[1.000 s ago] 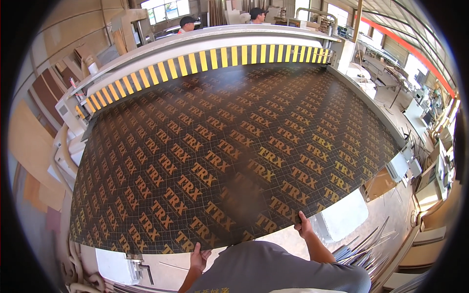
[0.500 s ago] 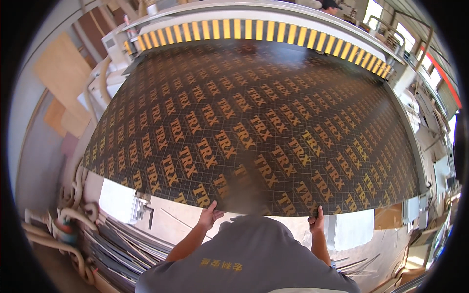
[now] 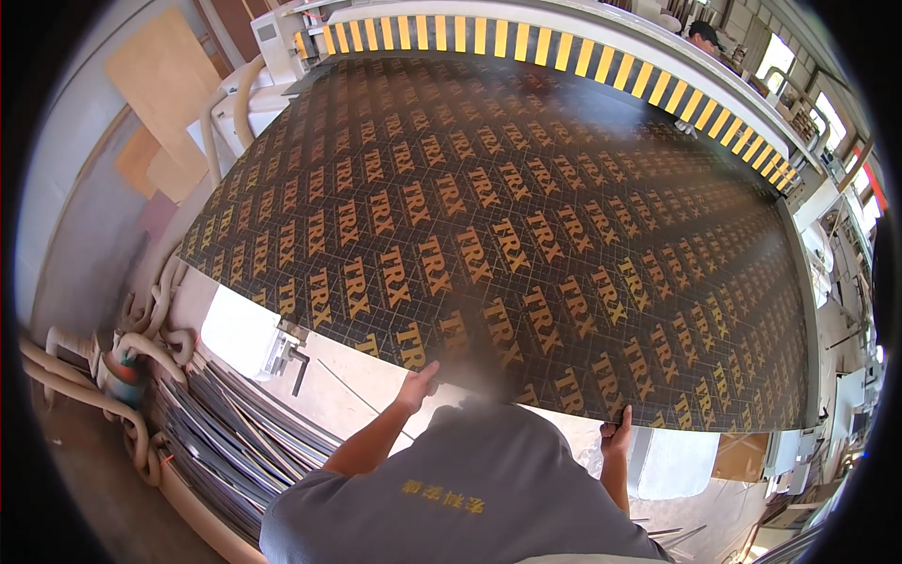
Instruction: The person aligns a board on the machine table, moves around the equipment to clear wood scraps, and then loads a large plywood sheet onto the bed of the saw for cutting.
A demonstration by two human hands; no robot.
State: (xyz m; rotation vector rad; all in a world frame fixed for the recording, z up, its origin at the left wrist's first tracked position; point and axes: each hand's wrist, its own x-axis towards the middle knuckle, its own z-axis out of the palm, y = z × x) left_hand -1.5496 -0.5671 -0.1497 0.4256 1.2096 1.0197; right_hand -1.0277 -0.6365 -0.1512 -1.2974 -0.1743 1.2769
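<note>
A large dark panel (image 3: 526,188), covered in repeated orange lettering over a fine grid, spans most of the view on a machine bed. My left hand (image 3: 419,385) grips its near edge left of centre, with the thumb on top. My right hand (image 3: 616,432) holds the same edge further right, its fingers wrapped around it. Past the panel's far end runs the machine's long beam (image 3: 460,33) with yellow and black stripes. A white supporting table (image 3: 235,310) shows beneath the near edge on the left, another (image 3: 672,470) on the right.
Pale hoses (image 3: 150,329) coil at lower left beside a pile of long strips (image 3: 225,437). Wooden sheets (image 3: 155,85) lean against the left wall. Behind the beam a co-worker in a black cap (image 3: 703,38) is partly visible. A workshop with more equipment stretches along the right.
The view has swung leftward and down: the striped beam sits higher in the picture and more hoses and strips show at left. Both my hands have kept hold of the panel's edge.
</note>
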